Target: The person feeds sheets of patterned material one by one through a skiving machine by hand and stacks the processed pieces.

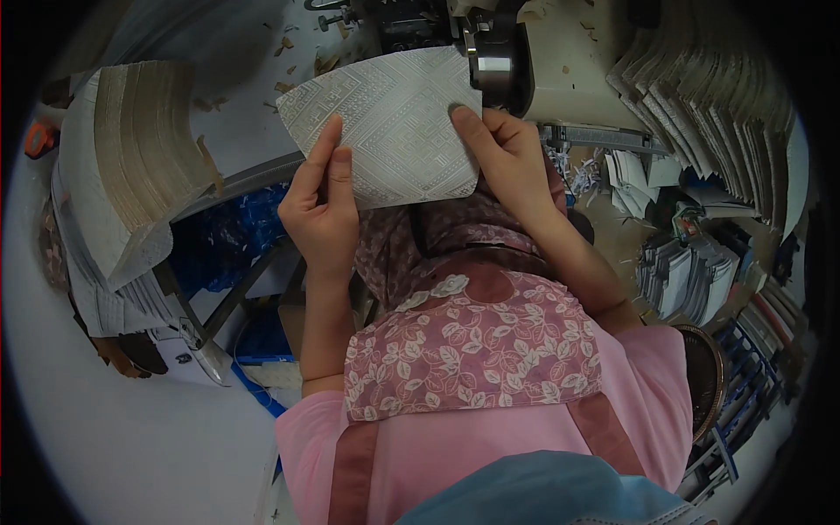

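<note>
A white sheet point(389, 122) with an embossed geometric pattern, leather-like in look, is spread between my two hands in front of a machine. At its lower left edge, my left hand point(322, 199) grips it, with a finger and the thumb lying on the patterned face. My right hand point(509, 164) pinches the right edge, thumb on top and the other fingers curled behind. The sheet's upper right corner comes right up to the round metal part point(497, 68) of the machine point(407, 24).
Stacked curved pieces point(140, 140) stand on the left of the worktable point(236, 61), with brown scraps point(325, 64) scattered on it. More layered sheets point(709, 114) rise at the right. Below them are bundles of pieces point(687, 276) and a blue rack point(744, 367).
</note>
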The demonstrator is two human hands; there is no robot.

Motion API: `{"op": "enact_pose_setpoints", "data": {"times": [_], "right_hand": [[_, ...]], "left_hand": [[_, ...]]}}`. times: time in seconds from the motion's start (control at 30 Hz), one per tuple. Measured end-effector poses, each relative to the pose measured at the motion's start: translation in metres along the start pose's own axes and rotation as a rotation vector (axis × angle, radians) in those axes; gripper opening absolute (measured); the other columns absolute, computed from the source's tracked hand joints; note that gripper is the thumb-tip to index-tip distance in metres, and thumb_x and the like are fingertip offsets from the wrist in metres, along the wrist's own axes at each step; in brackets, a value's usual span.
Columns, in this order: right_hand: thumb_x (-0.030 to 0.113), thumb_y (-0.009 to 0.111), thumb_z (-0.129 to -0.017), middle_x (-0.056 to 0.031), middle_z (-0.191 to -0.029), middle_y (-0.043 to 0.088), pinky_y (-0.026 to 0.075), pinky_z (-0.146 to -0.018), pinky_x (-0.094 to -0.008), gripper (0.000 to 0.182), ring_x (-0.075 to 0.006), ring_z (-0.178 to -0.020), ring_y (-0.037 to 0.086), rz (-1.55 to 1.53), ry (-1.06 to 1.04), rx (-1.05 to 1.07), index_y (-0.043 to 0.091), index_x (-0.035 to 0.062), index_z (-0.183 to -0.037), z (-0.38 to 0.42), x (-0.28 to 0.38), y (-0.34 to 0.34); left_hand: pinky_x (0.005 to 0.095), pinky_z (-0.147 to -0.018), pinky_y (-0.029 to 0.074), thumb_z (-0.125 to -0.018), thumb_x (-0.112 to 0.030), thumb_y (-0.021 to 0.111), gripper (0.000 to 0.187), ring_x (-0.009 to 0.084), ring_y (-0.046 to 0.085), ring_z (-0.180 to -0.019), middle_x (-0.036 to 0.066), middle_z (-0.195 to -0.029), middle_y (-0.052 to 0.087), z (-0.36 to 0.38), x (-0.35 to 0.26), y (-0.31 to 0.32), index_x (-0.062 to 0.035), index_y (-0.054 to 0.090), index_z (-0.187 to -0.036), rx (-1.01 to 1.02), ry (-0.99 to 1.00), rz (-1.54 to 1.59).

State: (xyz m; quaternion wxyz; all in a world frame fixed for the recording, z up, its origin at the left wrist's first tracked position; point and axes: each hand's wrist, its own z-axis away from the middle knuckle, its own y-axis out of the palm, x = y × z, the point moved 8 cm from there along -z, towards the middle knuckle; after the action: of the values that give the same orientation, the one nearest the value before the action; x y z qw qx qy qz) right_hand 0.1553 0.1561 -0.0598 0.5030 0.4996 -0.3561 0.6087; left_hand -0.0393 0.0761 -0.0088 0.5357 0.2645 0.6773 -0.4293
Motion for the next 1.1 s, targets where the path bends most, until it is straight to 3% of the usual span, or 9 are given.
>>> {"op": "enact_pose_setpoints", "data": {"times": [0.4,0.7,1.1], "right_hand": [[0.023,0.06,-0.094,0.0106,-0.057,0.041,0.024,-0.047,-0.022,0.038,0.0002,-0.056,0.031,-0.017,0.043,-0.015,0.054,0.0004,-0.064,0.002,0.0,-0.006],[0.024,0.061,-0.094,0.009,-0.067,0.053,0.032,-0.052,-0.0179,0.031,0.001,-0.062,0.04,-0.004,0.063,-0.176,0.065,-0.0016,-0.078,0.011,0.017,-0.046],[0.025,0.06,-0.095,0.0074,-0.076,0.057,0.035,-0.058,-0.0164,0.03,0.0005,-0.069,0.044,0.109,0.017,-0.18,0.067,-0.0037,-0.091,0.017,0.019,-0.088]], "left_hand": [[0.0224,-0.091,0.043,-0.092,-0.009,0.061,0.028,0.0099,0.059,-0.102,0.01,-0.112,0.067,0.001,-0.003,0.004,-0.0046,0.064,-0.119,0.02,-0.003,-0.027],[0.0205,-0.084,0.046,-0.091,-0.007,0.062,0.028,0.0072,0.061,-0.094,0.007,-0.108,0.068,0.003,-0.011,0.041,-0.0046,0.064,-0.119,0.121,0.078,0.079],[0.0214,-0.085,0.045,-0.091,-0.007,0.061,0.026,0.0079,0.059,-0.093,0.008,-0.108,0.068,0.005,-0.01,0.077,-0.0016,0.065,-0.116,0.201,-0.005,0.148]]}}
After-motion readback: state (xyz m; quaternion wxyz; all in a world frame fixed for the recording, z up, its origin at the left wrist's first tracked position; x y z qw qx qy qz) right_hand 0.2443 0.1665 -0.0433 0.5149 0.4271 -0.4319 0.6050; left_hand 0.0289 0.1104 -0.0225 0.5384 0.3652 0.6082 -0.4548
